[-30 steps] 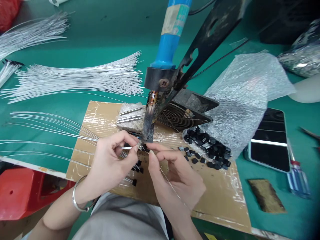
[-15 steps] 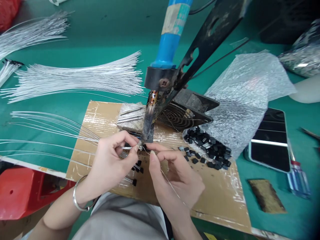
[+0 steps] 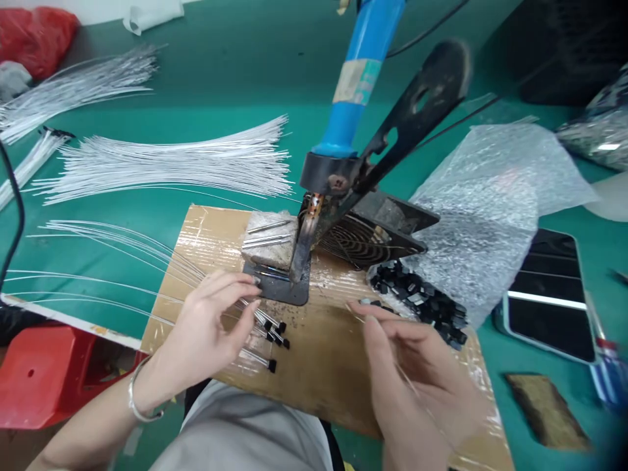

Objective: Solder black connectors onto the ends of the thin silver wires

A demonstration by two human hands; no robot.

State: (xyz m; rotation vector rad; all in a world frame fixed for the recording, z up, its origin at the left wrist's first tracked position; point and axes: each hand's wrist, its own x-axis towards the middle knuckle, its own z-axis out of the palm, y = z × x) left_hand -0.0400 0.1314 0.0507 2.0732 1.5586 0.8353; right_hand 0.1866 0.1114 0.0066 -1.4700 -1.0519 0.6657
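we see the left hand point(image 3: 206, 327) pinching thin white wires point(image 3: 147, 252) just left of the soldering iron point(image 3: 314, 216), while the right hand point(image 3: 412, 366) pinches one thin wire point(image 3: 407, 379) to its right

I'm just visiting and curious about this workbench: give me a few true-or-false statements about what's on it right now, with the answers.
1. The blue-handled soldering iron sits in a black metal stand with its tip pointing down at the brown cardboard sheet. True.
2. The pile of small black square parts lies left of the left hand. False: it lies to the right, next to the bubble wrap sheet.
3. The right hand is pressed against the iron's tip. False: it is apart from it, near the black parts.
4. A silver bangle circles the left wrist. True.
5. A black-screened phone lies on the green table at the right. True.
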